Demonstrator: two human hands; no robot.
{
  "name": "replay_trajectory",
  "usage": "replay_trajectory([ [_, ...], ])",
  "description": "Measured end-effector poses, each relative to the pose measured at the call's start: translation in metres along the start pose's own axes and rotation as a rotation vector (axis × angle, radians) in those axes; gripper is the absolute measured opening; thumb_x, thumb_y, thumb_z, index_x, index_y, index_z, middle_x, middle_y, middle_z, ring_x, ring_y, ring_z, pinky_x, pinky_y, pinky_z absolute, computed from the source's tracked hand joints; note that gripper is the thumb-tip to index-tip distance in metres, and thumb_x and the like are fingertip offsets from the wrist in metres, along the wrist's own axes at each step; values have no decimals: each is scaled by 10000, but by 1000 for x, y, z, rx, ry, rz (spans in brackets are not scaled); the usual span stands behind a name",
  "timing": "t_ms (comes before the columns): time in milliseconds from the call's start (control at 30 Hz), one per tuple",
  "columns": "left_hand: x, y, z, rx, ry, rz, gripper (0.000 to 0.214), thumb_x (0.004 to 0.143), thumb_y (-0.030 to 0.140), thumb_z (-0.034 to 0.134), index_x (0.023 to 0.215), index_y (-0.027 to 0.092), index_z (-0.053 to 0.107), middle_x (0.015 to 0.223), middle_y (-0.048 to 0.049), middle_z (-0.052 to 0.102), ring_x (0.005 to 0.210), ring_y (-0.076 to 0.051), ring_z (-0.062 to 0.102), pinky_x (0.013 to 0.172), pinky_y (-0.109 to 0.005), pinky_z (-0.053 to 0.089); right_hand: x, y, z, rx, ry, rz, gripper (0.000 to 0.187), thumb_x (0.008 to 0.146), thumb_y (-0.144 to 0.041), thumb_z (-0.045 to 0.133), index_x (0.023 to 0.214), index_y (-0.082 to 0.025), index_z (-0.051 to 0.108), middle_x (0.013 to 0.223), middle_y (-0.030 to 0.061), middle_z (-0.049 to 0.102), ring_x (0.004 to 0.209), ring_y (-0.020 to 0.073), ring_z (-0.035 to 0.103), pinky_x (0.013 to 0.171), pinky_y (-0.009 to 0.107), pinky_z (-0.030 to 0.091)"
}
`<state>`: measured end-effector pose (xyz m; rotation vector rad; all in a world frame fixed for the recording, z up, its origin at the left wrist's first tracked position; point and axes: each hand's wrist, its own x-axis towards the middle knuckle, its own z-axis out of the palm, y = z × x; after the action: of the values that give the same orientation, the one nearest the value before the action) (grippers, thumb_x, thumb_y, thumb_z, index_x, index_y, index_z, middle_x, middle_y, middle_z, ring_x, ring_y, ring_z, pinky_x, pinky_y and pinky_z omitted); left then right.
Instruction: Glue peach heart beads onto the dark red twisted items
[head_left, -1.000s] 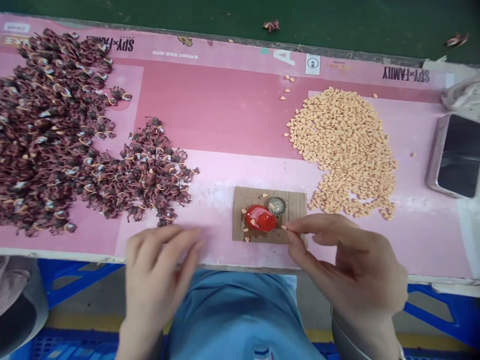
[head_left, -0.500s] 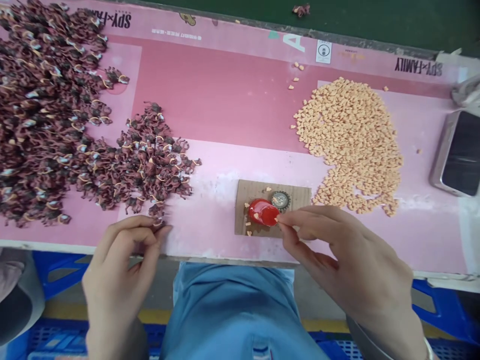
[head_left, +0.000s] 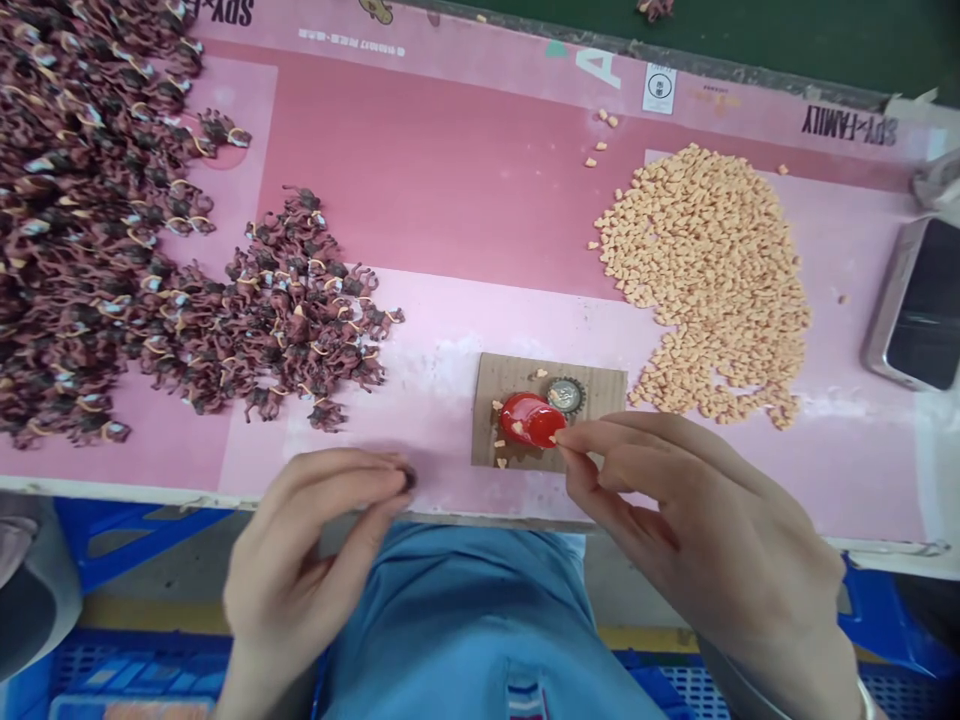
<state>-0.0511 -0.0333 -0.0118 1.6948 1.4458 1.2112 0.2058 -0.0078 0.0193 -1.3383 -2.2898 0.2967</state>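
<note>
My left hand (head_left: 319, 545) is pinched shut at the table's near edge on a small dark figurine (head_left: 409, 478), mostly hidden by the fingers. My right hand (head_left: 697, 530) pinches a tiny pale-orange piece (head_left: 556, 437) at the lip of a tipped red cap (head_left: 534, 420). The cap lies on a cardboard square (head_left: 606, 395), its inside shiny as if wet. Beside it on the cardboard sits a metal bottle cap (head_left: 565, 395). A few loose pale pieces are scattered on the cardboard and on the red cap.
A big heap of brown figurines (head_left: 75, 250) covers the left, with a smaller heap (head_left: 300, 310) joined to it. Right of centre lies a pile of pale-orange pieces (head_left: 712, 270). A phone (head_left: 926, 305) rests at the far right. Blue stools (head_left: 127, 535) stand below the table edge.
My left hand has moved right, away from the figurine heap, with a figurine in its fingertips. My right hand stays by the red cap, still pinching the small piece. The view has shifted slightly.
</note>
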Motion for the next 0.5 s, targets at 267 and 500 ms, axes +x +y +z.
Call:
replay_trajectory([
  [267, 5, 4, 18, -404, -195, -97, 316, 946, -19, 731, 1103, 249, 789, 1073, 22, 789, 991, -108, 759, 918, -176, 650, 5, -3, -1, -11, -13, -68, 222, 985, -18, 621, 1002, -231, 559, 978, 24, 781, 865, 171, 725, 921, 284, 645],
  [500, 12, 10, 29, -831, -189, -465, 118, 896, 257, 890, 993, 310, 850, 849, 26, 798, 753, -102, 788, 714, -136, 666, 18, -10, -14, 256, -63, 6, 273, 1000, -42, 613, 839, -262, 594, 905, -30, 814, 804, 116, 782, 818, 200, 674],
])
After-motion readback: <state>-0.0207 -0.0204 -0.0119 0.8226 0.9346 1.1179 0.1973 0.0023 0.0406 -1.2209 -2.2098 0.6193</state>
